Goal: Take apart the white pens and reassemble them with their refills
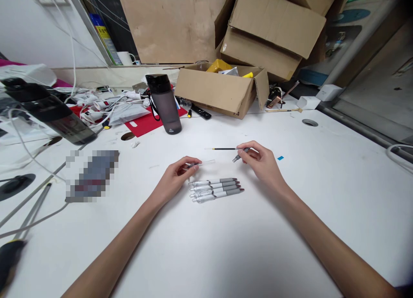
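Observation:
My right hand (260, 160) pinches a thin pen refill (224, 149) with dark ink, its clear end pointing left. The same fingers hold a grey pen grip section (239, 156), angled down to the left. Opposite it, my left hand (180, 173) is closed on a clear pen barrel (208, 162) whose open end points right; the fingers hide its other end. Several white-and-grey click pens (216, 189) lie side by side on the white table (206, 246), just below and between my hands.
Behind stand a dark water bottle (166, 106) and an open cardboard box (209, 89). Cables and a red folder (145, 123) clutter the back left, beside another bottle (51, 110). A blurred-out device (95, 177) lies left. A small blue piece (280, 158) is right of my right hand.

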A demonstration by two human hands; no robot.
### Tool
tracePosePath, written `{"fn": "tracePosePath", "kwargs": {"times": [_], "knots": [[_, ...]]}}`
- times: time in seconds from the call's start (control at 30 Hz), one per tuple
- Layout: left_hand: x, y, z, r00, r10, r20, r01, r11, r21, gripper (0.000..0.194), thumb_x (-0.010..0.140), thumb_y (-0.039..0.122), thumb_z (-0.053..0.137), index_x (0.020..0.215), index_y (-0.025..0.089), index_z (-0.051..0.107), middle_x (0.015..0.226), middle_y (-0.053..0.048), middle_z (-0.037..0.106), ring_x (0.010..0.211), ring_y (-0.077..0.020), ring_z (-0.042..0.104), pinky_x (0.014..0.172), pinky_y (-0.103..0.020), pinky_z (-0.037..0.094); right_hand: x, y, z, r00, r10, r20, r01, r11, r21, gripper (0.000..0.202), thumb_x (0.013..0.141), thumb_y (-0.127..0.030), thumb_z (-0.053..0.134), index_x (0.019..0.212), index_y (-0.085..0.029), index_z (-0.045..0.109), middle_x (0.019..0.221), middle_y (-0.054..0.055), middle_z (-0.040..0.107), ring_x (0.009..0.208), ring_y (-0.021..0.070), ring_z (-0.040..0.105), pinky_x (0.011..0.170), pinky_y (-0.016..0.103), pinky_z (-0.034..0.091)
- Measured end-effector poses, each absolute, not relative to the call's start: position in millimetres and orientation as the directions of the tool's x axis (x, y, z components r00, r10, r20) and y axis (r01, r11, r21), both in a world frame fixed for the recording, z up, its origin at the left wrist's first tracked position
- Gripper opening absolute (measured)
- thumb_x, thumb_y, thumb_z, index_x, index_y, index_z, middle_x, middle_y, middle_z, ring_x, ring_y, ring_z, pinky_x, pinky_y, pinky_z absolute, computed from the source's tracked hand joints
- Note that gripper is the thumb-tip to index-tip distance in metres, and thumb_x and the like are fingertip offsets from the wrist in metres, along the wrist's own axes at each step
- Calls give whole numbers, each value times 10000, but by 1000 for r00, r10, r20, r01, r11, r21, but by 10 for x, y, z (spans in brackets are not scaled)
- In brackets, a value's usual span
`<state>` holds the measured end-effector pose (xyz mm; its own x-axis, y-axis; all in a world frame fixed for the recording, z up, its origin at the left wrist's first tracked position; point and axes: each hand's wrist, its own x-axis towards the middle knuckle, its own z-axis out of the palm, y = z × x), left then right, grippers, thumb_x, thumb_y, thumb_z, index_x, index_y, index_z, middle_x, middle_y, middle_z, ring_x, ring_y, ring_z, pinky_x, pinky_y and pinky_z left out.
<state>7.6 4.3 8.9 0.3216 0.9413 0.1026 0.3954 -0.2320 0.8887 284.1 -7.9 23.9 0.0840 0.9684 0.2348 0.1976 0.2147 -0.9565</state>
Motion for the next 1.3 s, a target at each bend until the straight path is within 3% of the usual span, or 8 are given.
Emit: {"fn": "tracePosePath", "kwargs": {"times": [0.33,0.53,0.87,1.3], "knots": [[71,48,83,327,940,100,390,-231,891,287,966,456,587,1119,248,711,1010,-33,688,807,-180,548,698,-288,371,2845,-66,212,88,965,247,172,230,-958,247,825,-428,751,935,-211,710,789,18,633,750,173,640,691,296,470],[77,45,96,322,941,104,403,-236,884,281,962,460,587,1111,259,715,924,-11,668,740,-162,515,664,-280,361,2843,-71,232,96,967,235,174,216,-961,237,827,-418,749,942,-215,710,763,12,625,747,176,641,689,298,473],[71,49,81,329,939,100,388,-231,892,290,963,467,585,1114,253,708,1027,-33,686,811,-177,550,703,-291,386,2846,-61,217,102,967,233,163,215,-963,241,818,-417,760,940,-215,711,769,14,631,741,173,633,682,299,466],[81,40,98,319,940,119,402,-248,881,294,956,461,584,1099,245,722,975,-34,689,750,-171,537,672,-277,396,2845,-71,230,102,967,233,161,215,-963,271,808,-442,762,939,-210,712,759,17,625,756,189,649,683,310,474]]}}
